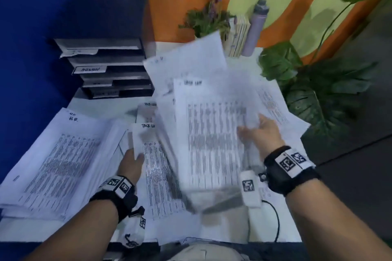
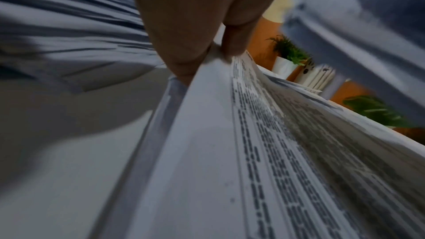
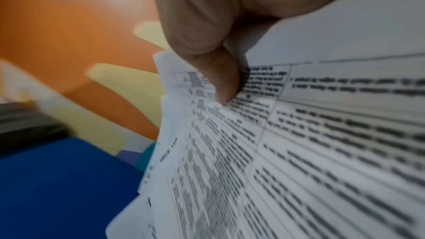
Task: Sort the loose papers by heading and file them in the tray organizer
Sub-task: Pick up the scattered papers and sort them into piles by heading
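Printed sheets with tables cover the white desk (image 1: 101, 104). My right hand (image 1: 257, 131) pinches a sheaf of papers (image 1: 214, 133) lifted above the desk, blurred by motion; the right wrist view shows the thumb (image 3: 220, 79) pressed on the printed sheets (image 3: 299, 143). My left hand (image 1: 132, 160) pinches the left edge of a sheet (image 1: 157, 167) lying on the desk; in the left wrist view the fingers (image 2: 232, 43) grip that paper edge (image 2: 218, 115). A black tray organizer (image 1: 110, 70) with labelled shelves stands at the back left. A separate stack (image 1: 55, 161) lies at the left.
A small potted plant (image 1: 207, 19), upright books (image 1: 238, 36) and a grey bottle (image 1: 255, 27) stand at the desk's back edge. A large leafy plant (image 1: 314, 82) is off the right side. A black cable (image 1: 273, 218) hangs near the front edge. More sheets (image 1: 273, 101) lie at the right.
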A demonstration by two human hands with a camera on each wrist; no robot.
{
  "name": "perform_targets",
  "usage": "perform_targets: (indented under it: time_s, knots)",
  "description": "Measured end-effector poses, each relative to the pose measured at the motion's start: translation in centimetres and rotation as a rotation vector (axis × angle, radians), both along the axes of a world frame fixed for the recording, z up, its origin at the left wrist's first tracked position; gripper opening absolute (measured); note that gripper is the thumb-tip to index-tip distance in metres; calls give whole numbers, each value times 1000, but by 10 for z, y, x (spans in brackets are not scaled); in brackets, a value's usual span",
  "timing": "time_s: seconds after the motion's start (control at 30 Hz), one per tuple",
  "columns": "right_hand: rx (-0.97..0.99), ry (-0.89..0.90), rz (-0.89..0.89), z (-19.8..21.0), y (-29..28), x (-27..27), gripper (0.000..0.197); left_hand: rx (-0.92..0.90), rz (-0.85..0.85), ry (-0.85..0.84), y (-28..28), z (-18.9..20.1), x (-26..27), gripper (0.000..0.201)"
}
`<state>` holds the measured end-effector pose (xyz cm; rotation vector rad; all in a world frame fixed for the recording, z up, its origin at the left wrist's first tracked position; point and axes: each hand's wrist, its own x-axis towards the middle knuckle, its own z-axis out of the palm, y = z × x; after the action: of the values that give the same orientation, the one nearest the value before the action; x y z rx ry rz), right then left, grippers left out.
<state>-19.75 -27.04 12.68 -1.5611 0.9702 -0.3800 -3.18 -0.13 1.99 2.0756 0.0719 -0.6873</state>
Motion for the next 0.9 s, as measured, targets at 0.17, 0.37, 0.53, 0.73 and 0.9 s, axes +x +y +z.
perform_targets:
  time_s: [0.17, 0.37, 0.53, 0.73, 0.9]
  knots:
    - [240, 365, 145, -80, 25, -12, 58, -91, 91, 172, 0, -7, 1, 100]
    - [215, 426, 378, -88, 48, -11, 51, -180, -3, 85, -5, -19, -19, 50]
    - [54, 303, 273, -71, 43, 0, 38, -443, -44, 136, -9, 4, -13, 59]
    - [313, -42, 283, -60, 17, 22, 53, -591, 83, 309, -16, 33, 21, 53]
    - [38, 15, 113, -55, 14, 51, 17, -403, -37, 37, -44, 31, 16, 42]
